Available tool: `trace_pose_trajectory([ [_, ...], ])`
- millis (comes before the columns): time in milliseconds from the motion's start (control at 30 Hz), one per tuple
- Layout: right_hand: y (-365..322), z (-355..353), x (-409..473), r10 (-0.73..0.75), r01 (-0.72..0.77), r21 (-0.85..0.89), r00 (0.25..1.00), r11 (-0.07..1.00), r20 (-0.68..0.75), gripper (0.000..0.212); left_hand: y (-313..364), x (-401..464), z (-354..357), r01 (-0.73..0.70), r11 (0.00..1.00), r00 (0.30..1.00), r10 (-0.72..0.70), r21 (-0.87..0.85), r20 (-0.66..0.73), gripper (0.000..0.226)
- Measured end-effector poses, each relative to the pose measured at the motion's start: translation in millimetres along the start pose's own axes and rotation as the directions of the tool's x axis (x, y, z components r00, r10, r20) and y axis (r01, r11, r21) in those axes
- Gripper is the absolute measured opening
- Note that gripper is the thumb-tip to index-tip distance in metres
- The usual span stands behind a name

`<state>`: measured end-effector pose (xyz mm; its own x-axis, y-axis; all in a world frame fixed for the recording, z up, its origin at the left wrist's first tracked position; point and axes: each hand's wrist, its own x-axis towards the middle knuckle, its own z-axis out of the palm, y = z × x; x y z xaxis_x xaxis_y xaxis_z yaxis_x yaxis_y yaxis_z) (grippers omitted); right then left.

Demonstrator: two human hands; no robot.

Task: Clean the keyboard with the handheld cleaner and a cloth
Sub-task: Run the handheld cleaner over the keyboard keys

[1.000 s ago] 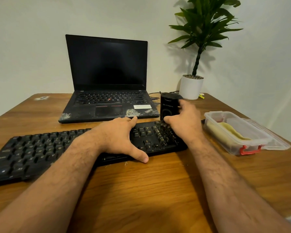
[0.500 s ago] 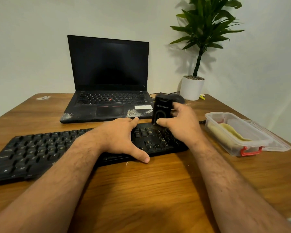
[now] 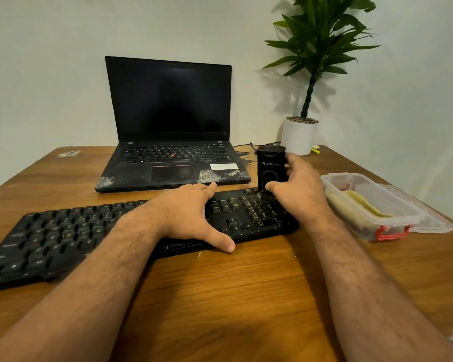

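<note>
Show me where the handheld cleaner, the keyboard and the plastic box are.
handheld cleaner (image 3: 272, 168): head view, on its black front face.
keyboard (image 3: 63, 236): head view, on the left keys.
plastic box (image 3: 392, 205): head view, on its clear rim.

R hand (image 3: 296, 194) grips black handheld cleaner (image 3: 271, 168) upright, its base on keyboard (image 3: 63, 239) at the 3 o'clock end. L hand (image 3: 186, 218) flat on keys, thumb over front edge. Laptop (image 3: 170, 126) at 12, plant (image 3: 309, 74) at 1, tub (image 3: 372, 205) w/ yellow cloth (image 3: 361, 202) at 3.
</note>
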<state>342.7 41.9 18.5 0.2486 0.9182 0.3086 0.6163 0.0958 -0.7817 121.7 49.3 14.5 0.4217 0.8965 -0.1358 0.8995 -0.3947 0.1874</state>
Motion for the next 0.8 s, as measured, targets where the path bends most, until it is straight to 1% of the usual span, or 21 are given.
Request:
trace_pose_trajectory([
  [33,-1,1,-1,-0.008,0.008,0.024,1.0,1.0,0.01,0.065,0,0,0,0.0,1.0,1.0,0.0,0.0,0.002,0.15],
  [100,-5,10,-6,-0.069,0.061,0.089,0.993,0.994,0.094,0.068,-1,1,-1,0.0,1.0,1.0,0.0,-0.001,0.004,0.154],
  [167,-8,19,-9,-0.125,0.113,0.078,0.978,0.991,0.169,0.067,-1,2,0,-0.003,1.0,1.0,0.003,-0.003,0.0,0.157],
  [200,-8,20,-8,-0.129,0.121,0.054,0.973,0.991,0.192,0.068,-1,2,0,-0.002,1.0,1.0,0.002,-0.004,-0.002,0.157],
  [267,-4,12,-3,-0.089,0.085,0.026,0.98,0.996,0.179,0.067,-2,1,1,0.0,1.0,1.0,0.0,-0.013,-0.006,0.156],
  [367,8,-5,4,-0.011,0.011,-0.023,1.0,1.0,0.023,0.064,-3,0,1,-0.005,1.0,1.0,0.005,-0.016,-0.005,0.16],
  [433,12,-8,4,0.001,-0.002,-0.032,1.0,0.999,-0.03,0.066,-3,1,1,-0.007,1.0,1.0,0.007,-0.029,-0.001,0.161],
  [467,11,-7,4,-0.004,0.004,-0.01,1.0,1.0,-0.018,0.066,-2,1,0,-0.008,0.999,1.0,0.008,-0.032,-0.002,0.161],
  [567,1,6,-2,-0.044,0.038,0.069,0.995,0.997,0.086,0.065,-1,1,-1,-0.009,0.999,1.0,0.009,-0.041,0.002,0.158],
  [633,-5,18,-4,-0.087,0.074,0.091,0.987,0.993,0.137,0.065,-1,0,-1,-0.013,0.999,1.0,0.013,-0.041,-0.005,0.159],
  [700,-6,25,-3,-0.116,0.104,0.075,0.978,0.992,0.175,0.065,-1,0,0,-0.016,0.999,1.0,0.016,-0.037,-0.015,0.16],
  [800,-1,15,1,-0.079,0.076,0.024,0.983,0.997,0.168,0.069,-1,0,0,-0.013,0.999,1.0,0.012,-0.035,-0.012,0.161],
])
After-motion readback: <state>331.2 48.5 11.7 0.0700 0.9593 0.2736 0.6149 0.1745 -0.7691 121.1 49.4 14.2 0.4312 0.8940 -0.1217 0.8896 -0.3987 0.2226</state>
